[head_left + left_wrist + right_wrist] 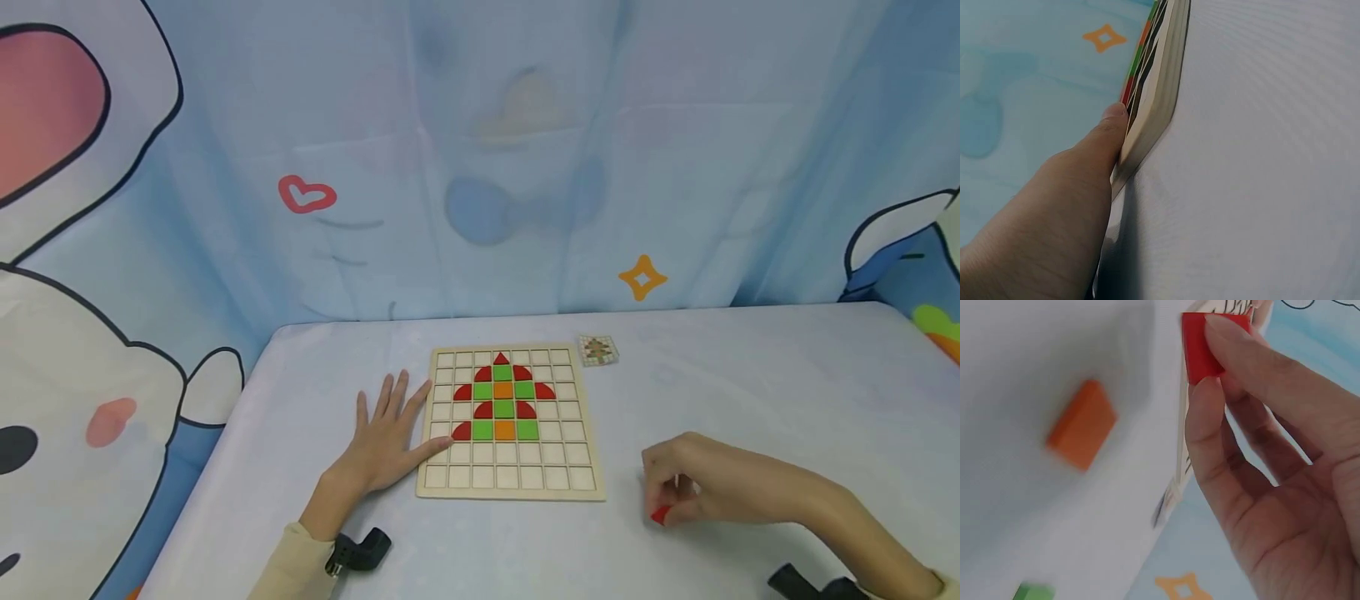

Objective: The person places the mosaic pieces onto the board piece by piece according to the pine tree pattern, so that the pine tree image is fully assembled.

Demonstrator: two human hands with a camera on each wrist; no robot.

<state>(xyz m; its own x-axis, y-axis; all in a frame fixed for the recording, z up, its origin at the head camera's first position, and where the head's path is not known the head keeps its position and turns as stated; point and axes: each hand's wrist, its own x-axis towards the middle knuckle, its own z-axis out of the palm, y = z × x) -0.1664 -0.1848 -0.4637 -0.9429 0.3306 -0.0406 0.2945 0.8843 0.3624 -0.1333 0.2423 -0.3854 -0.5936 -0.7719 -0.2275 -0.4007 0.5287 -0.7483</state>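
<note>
A wooden grid board (517, 491) lies on the white-covered table with red, green and orange blocks set in a tree-like pattern. One red triangle is at the top, with green and orange squares down the middle and red curved-edge pieces at the sides. My left hand (386, 442) is spread at the board's left edge, its thumb on the rim by the lowest red piece. To the right of the board, my right hand (712, 482) pinches a small red block (1200, 347) between thumb and fingers, just above the table.
A small pattern card (598, 350) lies by the board's top right corner. In the right wrist view, a loose orange block (1084, 425) and part of a green block (1034, 592) show on the table. A printed blue curtain (480, 167) hangs behind the table.
</note>
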